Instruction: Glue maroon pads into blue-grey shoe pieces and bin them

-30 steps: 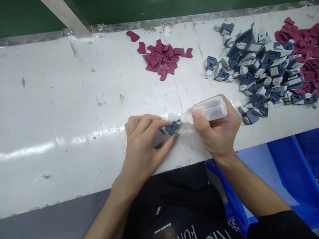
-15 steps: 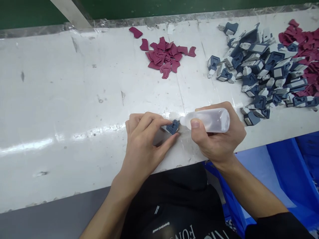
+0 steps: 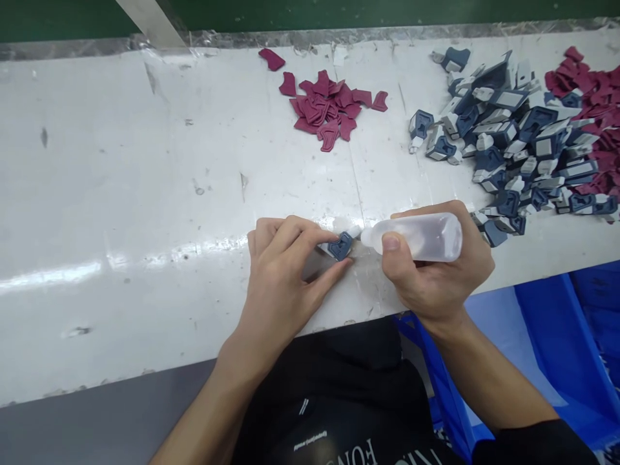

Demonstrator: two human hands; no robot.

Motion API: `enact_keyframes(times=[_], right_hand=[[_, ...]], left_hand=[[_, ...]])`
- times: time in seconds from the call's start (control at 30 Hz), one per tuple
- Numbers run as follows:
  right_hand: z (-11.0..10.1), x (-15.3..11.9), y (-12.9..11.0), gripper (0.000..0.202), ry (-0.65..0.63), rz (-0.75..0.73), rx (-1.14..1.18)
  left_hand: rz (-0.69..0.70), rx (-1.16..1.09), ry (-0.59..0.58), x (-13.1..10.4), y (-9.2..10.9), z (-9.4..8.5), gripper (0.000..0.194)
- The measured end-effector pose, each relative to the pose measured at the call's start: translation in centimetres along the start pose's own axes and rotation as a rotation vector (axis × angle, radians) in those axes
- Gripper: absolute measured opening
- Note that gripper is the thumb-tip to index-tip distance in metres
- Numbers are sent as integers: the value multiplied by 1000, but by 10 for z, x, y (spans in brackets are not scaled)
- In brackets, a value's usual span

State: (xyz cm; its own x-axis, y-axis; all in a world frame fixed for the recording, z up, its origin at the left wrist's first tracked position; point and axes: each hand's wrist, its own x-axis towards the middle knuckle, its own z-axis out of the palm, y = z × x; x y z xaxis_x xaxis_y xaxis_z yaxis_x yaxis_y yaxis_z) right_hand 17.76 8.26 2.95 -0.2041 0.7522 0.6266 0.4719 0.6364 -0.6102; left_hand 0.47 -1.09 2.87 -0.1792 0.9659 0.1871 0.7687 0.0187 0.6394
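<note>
Between thumb and fingertips, my left hand (image 3: 290, 265) pinches a small blue and white plastic part (image 3: 341, 245) low over the worktable. The part's recessed blue face is turned up. My right hand (image 3: 440, 271) is wrapped round a translucent squeeze bottle (image 3: 421, 237), which lies nearly level with its nozzle pointing left. The nozzle tip is close to the part's right edge; whether they touch I cannot tell. Clear liquid seems to fill part of the bottle. Beyond my hands lies a small pile of dark red shaped pieces (image 3: 328, 106).
A large heap of blue and white parts (image 3: 537, 123) covers the right of the white worktable (image 3: 121, 194). More dark red pieces (image 3: 605, 97) lie at the far right. Blue bins (image 3: 557, 342) stand below the table's front edge. A green surface (image 3: 339, 13) runs along the back.
My right hand has drawn the bottle slightly right, so its nozzle has come off the face of the part. My left hand still holds the part. The whole view has shifted slightly.
</note>
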Motion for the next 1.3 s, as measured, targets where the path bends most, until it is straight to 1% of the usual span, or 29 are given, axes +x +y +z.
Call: enact_keyframes(times=[0.17,0.4,0.57,0.9,1.07,1.3], right_hand=[[-4,0,-1,20,-38,61,56],[-7,1,-10,19,-93,54,71],[-7,0,-14,19,-122,85,98],[6,2,-15,30,-101,139,137],[11,4,-16,29,-97,153,141],[10,3,-15,29,-85,151,127]], left_hand=[[-16,2,9,0,1,0,18],[-26,-18,9,0,0,0,16],[-16,-11,4,0,0,0,13],[-23,-13,0,-1,-1,0,14],[-12,-19,16,-2,-2,1,17],[-14,-26,20,-1,-2,1,17]])
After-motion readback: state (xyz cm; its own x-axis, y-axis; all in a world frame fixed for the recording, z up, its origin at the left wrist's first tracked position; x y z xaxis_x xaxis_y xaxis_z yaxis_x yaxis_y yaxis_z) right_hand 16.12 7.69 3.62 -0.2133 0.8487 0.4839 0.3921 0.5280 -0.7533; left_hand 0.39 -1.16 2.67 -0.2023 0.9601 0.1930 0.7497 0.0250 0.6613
